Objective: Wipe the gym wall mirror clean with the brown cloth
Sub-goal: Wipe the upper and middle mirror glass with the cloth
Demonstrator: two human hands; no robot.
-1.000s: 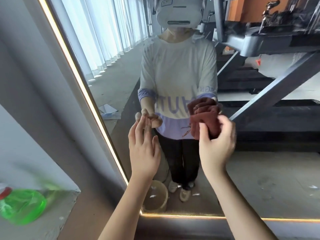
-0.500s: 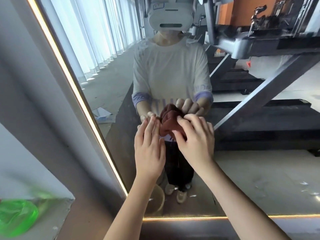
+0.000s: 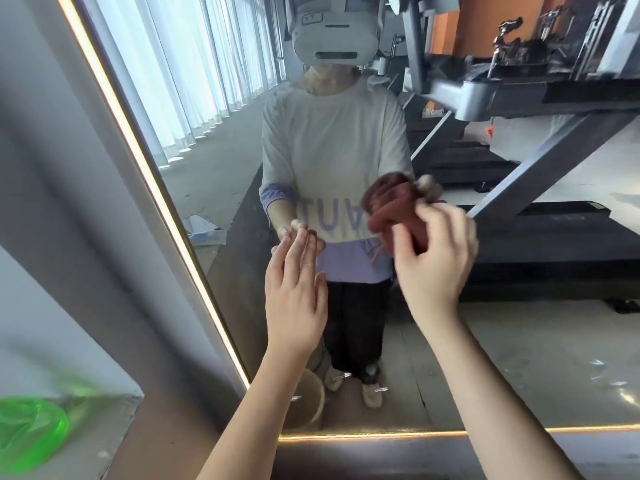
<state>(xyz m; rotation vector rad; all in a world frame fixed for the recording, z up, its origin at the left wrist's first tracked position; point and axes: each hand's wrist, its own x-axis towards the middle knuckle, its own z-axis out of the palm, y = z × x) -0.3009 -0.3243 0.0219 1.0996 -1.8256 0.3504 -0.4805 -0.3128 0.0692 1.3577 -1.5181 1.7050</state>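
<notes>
Right hand (image 3: 433,258) clenches the bunched cloth (image 3: 401,223). The wad sits just ahead of that hand, at or very near the mirror (image 3: 519,341); blur hides the contact. Left hand (image 3: 294,299) is released, fingers (image 3: 298,247) straight toward the glass, left of the cloth and apart from it. Cloth is balled, no clear long axis. Right hand is nearer, so likely wipes. Reflected shirt (image 3: 332,140) print is reversed, roughly "TUA", partly covered. Green bottle (image 3: 31,431) far left of the left hand, blurred, no label legible.
</notes>
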